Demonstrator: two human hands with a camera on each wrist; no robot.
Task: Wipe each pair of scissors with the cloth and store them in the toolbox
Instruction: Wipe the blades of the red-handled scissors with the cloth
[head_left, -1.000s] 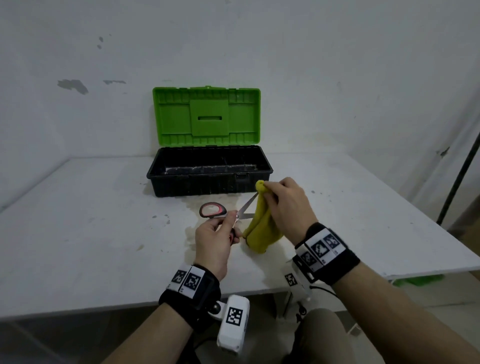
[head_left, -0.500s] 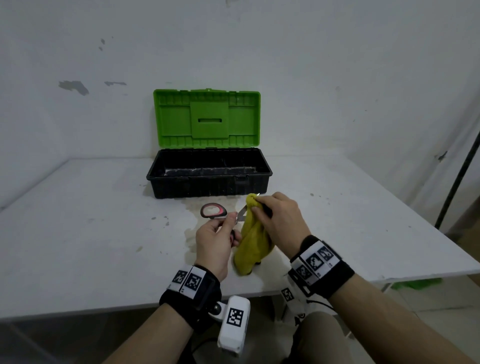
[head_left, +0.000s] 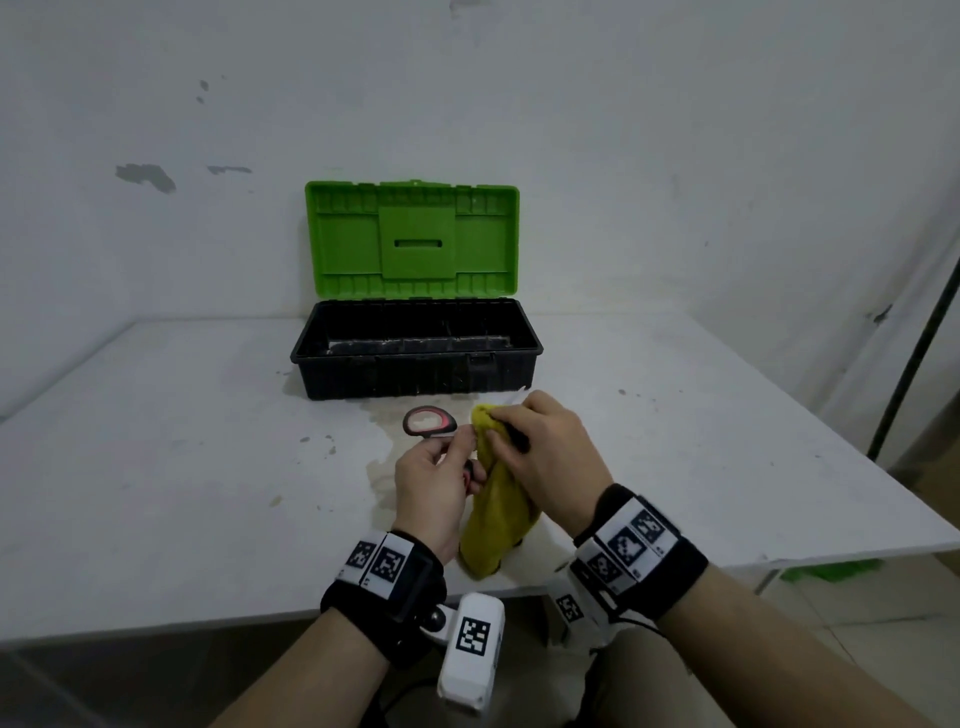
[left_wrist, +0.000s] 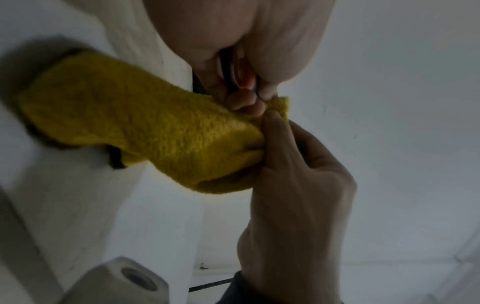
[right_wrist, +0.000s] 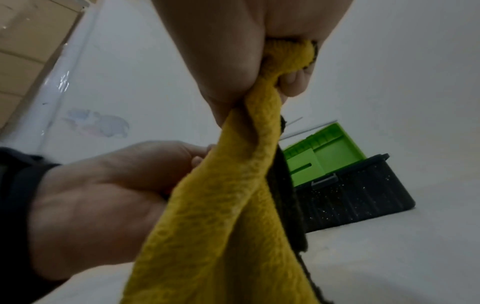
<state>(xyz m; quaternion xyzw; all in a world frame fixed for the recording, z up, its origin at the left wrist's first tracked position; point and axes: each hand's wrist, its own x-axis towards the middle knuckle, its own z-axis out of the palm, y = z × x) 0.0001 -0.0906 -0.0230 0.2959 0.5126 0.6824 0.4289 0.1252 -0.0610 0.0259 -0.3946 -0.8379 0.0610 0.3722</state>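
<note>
My left hand (head_left: 441, 478) grips a pair of scissors (head_left: 430, 422) by its red-and-black handles, just in front of the toolbox (head_left: 415, 358). Close against it on the right, my right hand (head_left: 540, 452) pinches a yellow cloth (head_left: 493, 519) folded over the blades, which are almost wholly hidden; only a blade tip shows past my knuckles. The cloth hangs down to the table. In the left wrist view the cloth (left_wrist: 145, 125) meets the handle loop (left_wrist: 233, 76). In the right wrist view the cloth (right_wrist: 233, 195) drapes from my fingers. The toolbox stands open, green lid (head_left: 413, 239) upright.
The white table (head_left: 156, 441) is stained around the toolbox front. A wall stands right behind the box. The table's near edge lies under my wrists, and its right edge falls away toward a dark pole (head_left: 914, 353).
My right hand has slid the cloth along the blades toward the handles, from the tips to beside my left hand. The left hand has held the scissors nearly still.
</note>
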